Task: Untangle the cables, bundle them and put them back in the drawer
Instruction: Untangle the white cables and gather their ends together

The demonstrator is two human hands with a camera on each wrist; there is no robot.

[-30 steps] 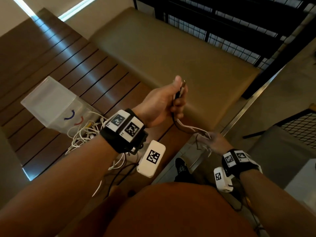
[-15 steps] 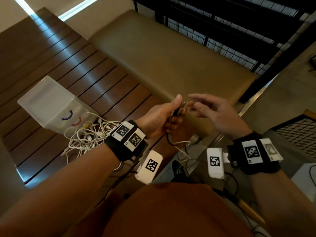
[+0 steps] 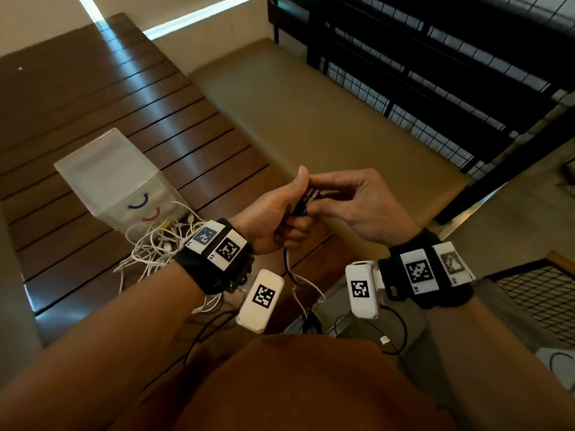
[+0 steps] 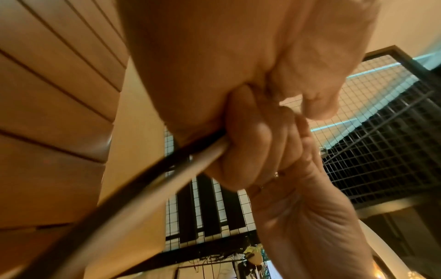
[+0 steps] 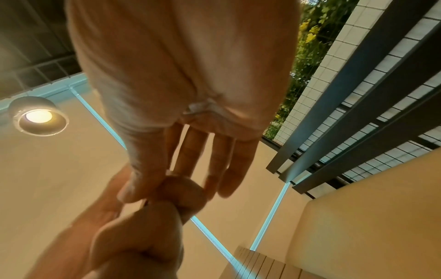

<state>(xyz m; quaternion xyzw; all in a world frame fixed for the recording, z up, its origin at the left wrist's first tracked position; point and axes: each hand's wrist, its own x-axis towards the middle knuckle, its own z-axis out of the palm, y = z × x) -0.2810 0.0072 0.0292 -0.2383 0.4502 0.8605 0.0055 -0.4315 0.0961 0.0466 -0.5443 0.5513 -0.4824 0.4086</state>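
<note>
My left hand (image 3: 294, 213) is a fist round a black and a white cable (image 3: 291, 272). Their plug ends (image 3: 306, 197) stick up beside its thumb, and the rest hangs below the fist. My right hand (image 3: 315, 197) has come in from the right and pinches the plug ends between thumb and forefinger, with its other fingers nearly straight. The left wrist view shows both cables (image 4: 133, 190) running out under my curled fingers (image 4: 250, 147). A tangle of white cables (image 3: 155, 247) lies on the slatted wooden table (image 3: 93, 104) in front of the translucent drawer unit (image 3: 112, 172).
A tan padded bench (image 3: 311, 119) runs behind my hands. Black mesh railing (image 3: 435, 57) stands at the far right. A wire-mesh surface (image 3: 535, 293) sits low on the right. Thin black leads (image 3: 398, 321) hang from my wrist cameras.
My right hand has come up from low on the hanging cable and closed on the plug ends at my left fist. The left hand has kept its grip.
</note>
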